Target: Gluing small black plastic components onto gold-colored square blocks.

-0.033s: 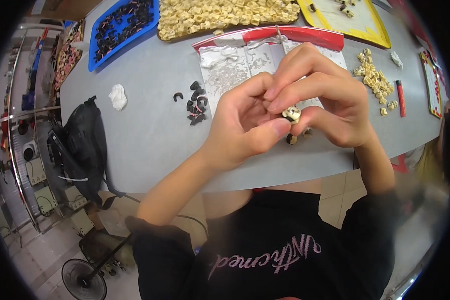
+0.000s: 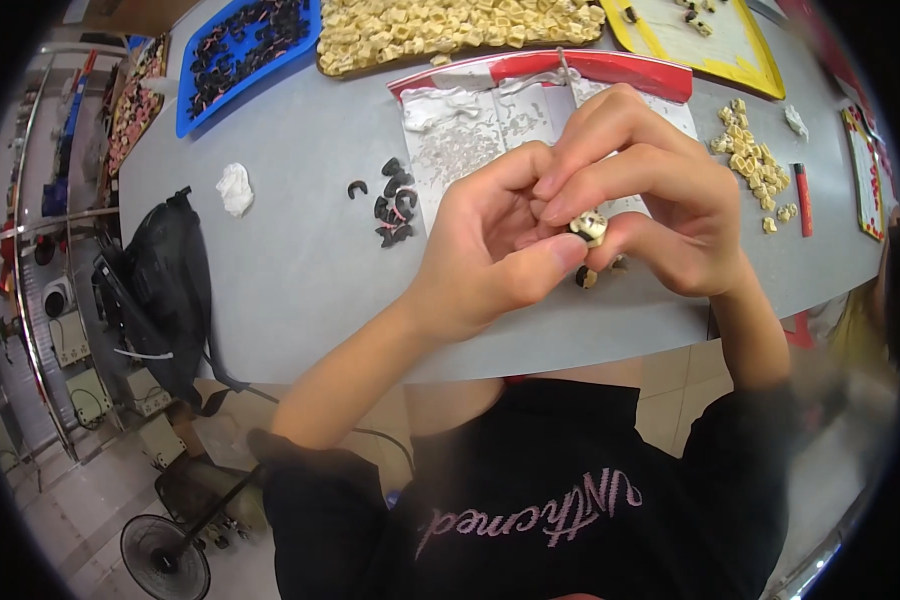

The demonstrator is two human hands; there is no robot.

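A small cream figurine head (image 2: 590, 227) with dark markings is pinched between my two hands above the grey table (image 2: 300, 300). My left hand (image 2: 500, 235) presses it with the thumb, where a black part shows at its lower left side. Thumb and fingers of my right hand (image 2: 660, 190) close on it from the right. Just below the fingers, a black and tan piece (image 2: 586, 278) lies on the table, partly hidden. Behind my hands is a white sheet (image 2: 450, 150) with a red edge, smeared with white paste. Several black curved pieces (image 2: 395, 205) lie left of it.
At the back stand a blue tray (image 2: 185, 115) of black pieces, a tray of cream pieces (image 2: 460, 30) and a yellow tray (image 2: 770, 75). Loose cream pieces (image 2: 750, 155) and a red tube (image 2: 803, 200) lie right. A crumpled tissue (image 2: 235, 190) and black bag (image 2: 165, 280) are left.
Almost nothing differs; both hands keep their pinch on the figurine head, which shows slightly more of its marked side. The whole view has shifted a little.
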